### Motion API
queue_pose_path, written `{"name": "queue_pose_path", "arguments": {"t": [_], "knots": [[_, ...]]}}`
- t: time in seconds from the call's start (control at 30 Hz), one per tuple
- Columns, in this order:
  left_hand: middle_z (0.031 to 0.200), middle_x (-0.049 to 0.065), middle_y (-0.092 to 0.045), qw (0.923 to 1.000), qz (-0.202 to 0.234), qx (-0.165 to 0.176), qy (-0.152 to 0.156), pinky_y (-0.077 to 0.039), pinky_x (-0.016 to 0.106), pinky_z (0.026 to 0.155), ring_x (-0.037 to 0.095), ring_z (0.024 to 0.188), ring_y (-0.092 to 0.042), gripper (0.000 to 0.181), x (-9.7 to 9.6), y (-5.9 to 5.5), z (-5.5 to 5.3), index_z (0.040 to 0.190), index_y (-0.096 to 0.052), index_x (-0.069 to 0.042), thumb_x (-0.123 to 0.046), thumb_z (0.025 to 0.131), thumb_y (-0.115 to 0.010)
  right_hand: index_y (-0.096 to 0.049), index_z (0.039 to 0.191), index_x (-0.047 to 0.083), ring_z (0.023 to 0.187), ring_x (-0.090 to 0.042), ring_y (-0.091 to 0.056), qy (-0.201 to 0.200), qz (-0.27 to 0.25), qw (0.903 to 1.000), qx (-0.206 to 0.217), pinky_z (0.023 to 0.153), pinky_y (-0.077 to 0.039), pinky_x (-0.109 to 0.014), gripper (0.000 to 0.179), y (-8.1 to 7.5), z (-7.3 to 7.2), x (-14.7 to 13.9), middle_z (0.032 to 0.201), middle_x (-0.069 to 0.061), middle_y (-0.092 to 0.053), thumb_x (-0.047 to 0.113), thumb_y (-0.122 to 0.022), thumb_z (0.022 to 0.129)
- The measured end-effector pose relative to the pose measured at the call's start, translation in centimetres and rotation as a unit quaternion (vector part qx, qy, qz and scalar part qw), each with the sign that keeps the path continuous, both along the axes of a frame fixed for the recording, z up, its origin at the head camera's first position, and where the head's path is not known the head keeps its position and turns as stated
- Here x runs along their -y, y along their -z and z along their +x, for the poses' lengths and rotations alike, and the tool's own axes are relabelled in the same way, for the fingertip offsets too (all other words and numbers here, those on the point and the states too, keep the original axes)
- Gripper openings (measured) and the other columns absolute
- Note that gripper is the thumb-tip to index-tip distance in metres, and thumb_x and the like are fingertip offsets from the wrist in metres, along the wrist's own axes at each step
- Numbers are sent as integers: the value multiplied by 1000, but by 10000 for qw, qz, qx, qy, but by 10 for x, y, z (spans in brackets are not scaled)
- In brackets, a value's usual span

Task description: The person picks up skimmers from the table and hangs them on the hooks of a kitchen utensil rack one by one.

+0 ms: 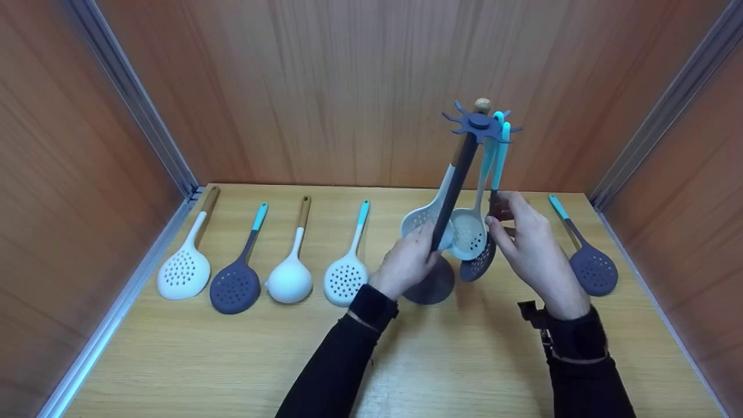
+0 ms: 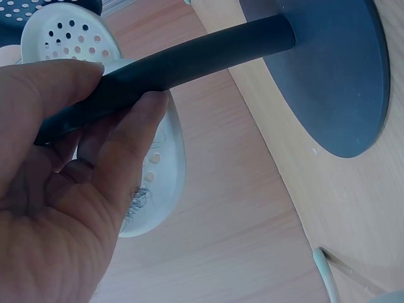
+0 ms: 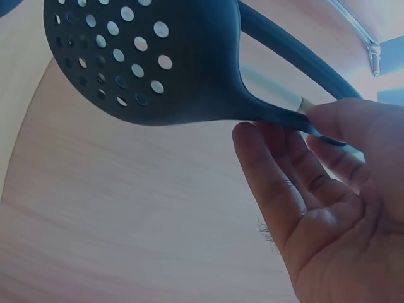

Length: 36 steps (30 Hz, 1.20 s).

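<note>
My left hand (image 1: 406, 261) grips the dark pole of a utensil stand (image 1: 458, 183), low down; thumb and fingers close round it in the left wrist view. The stand has a round base (image 2: 334, 82) and a hooked ring (image 1: 479, 122) on top. My right hand (image 1: 531, 244) pinches the neck of a dark skimmer (image 3: 196, 76) with holes and a turquoise handle, its handle top at the ring. Next to it hangs a light perforated ladle (image 1: 464, 226) with a turquoise handle. A pale skimmer (image 1: 415, 219) with a wooden handle hangs behind the pole.
To the left on the table (image 1: 232, 360) lie a white skimmer (image 1: 184, 278), a dark skimmer (image 1: 235, 287), a white ladle (image 1: 290, 281) and another white skimmer (image 1: 345, 281). Another dark skimmer (image 1: 593, 270) lies far right. Wooden panels (image 1: 325, 93) enclose the back and sides.
</note>
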<state>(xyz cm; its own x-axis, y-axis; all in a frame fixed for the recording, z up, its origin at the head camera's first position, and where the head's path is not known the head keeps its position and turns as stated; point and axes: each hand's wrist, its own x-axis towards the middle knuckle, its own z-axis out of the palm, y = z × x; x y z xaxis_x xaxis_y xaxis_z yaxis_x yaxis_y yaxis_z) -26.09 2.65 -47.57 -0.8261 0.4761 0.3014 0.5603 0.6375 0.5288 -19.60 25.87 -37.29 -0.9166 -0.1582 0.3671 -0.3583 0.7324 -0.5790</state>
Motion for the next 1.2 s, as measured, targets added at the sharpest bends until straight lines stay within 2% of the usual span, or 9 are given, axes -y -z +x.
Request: {"name": "queue_pose_path", "arguments": {"t": [0.17, 0.33, 0.63, 0.83, 1.2], "knots": [[132, 13, -77, 10000, 22, 1, 2, -71, 42, 107, 28, 127, -81, 35, 0, 1, 0, 150, -59, -5, -12, 118, -69, -57, 158, -4, 134, -50, -75, 16, -47, 10000, 24, 108, -67, -70, 39, -4, 1, -6, 140, -28, -74, 7, -64, 120], [139, 15, -77, 10000, 35, -60, 11, -70, 42, 111, 30, 132, -81, 39, 0, 0, 1, 154, -58, -5, -13, 118, -69, -62, 156, -1, 135, -50, -73, 156, -87, 9998, -99, 111, -64, -74, 39, -5, 2, -17, 143, -27, -73, 17, -65, 122], [134, 14, -77, 9999, 65, -141, -19, -71, 43, 107, 30, 127, -81, 35, 0, 0, 3, 150, -60, -4, -14, 118, -69, -60, 156, -4, 139, -52, -69, 511, -7, 9986, -150, 117, -58, -78, 39, -3, -3, -38, 148, -29, -68, 18, -62, 123], [129, 16, -78, 9993, 83, -358, 7, -72, 45, 102, 32, 122, -83, 30, 0, 1, 3, 142, -61, -2, -10, 115, -72, -61, 157, -1, 142, -52, -67, 722, 209, 9971, -81, 115, -56, -78, 42, 3, -10, -49, 153, -29, -66, 24, -62, 124], [130, 14, -77, 9999, 26, -103, -38, -72, 44, 103, 30, 122, -82, 33, 0, 0, 3, 147, -60, -3, -12, 116, -71, -57, 160, -2, 150, -56, -58, 1103, 362, 9932, 53, 118, -52, -77, 45, 20, -27, -63, 162, -32, -58, 23, -63, 123]]}}
